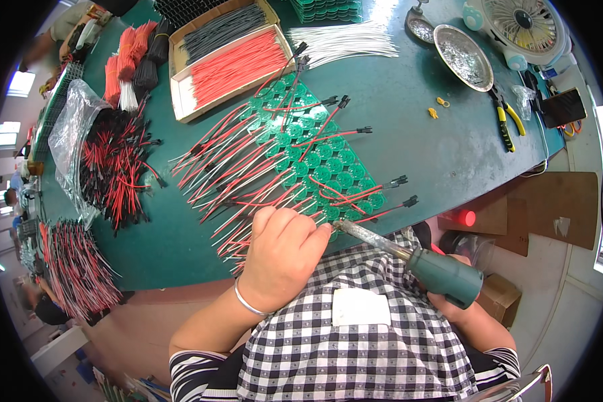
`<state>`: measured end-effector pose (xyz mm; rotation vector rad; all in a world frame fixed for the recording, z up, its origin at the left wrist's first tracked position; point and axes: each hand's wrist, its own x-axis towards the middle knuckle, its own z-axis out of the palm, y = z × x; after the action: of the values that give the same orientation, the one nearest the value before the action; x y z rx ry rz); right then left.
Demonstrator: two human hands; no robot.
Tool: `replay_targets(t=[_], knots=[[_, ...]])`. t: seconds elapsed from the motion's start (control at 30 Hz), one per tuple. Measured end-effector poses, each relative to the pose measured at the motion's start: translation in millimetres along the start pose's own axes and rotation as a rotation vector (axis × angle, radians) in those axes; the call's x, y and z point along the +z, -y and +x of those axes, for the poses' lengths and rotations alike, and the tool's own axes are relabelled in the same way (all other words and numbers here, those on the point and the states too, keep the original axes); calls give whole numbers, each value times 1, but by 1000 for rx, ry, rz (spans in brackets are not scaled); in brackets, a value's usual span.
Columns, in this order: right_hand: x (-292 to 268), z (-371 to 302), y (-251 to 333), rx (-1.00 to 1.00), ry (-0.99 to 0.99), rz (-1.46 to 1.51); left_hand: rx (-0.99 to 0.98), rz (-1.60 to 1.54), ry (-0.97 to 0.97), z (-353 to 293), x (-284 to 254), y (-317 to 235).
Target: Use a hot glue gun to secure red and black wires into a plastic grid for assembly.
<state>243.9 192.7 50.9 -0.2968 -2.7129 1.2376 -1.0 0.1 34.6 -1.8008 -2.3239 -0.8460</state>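
Observation:
A panel of round green circuit boards (306,152) lies on the table in front of me. Red and white wires (224,157) stick out from its left side, and red leads with black connectors (342,134) lie across it. My right hand (449,298) grips a soldering iron (445,276) by its green handle, mostly hidden behind it. The iron's tip meets the panel's near edge, just beside the fingertips of my left hand (285,248). My left fingers are curled and pinched together over the wire ends there; what is between them is hidden.
A cardboard box (238,67) of red and black wires stands behind the panel, with white wires (345,41) beside it. Wire bundles (117,164) lie left. At right are a metal bowl (463,58), a fan (526,23) and yellow-black pliers (504,120).

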Motion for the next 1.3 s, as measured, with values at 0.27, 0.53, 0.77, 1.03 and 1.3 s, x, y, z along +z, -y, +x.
replay_targets(t=[0.27, 0.53, 0.77, 1.03, 1.3], knots=[[0, -4, -6, 216, -244, 525, -4, -12, 15, 2, -1, -1], [-5, 30, -21, 148, -729, 938, -12, 7, 40, 1, -2, -1], [-1, 40, -30, 123, -739, 1015, -57, -159, -24, -4, 1, 4], [2, 61, -34, 238, -644, 1288, -272, -188, -293, -11, -38, 18], [-33, 94, -58, 99, -633, 1427, -392, 43, -223, 8, -67, 40]])
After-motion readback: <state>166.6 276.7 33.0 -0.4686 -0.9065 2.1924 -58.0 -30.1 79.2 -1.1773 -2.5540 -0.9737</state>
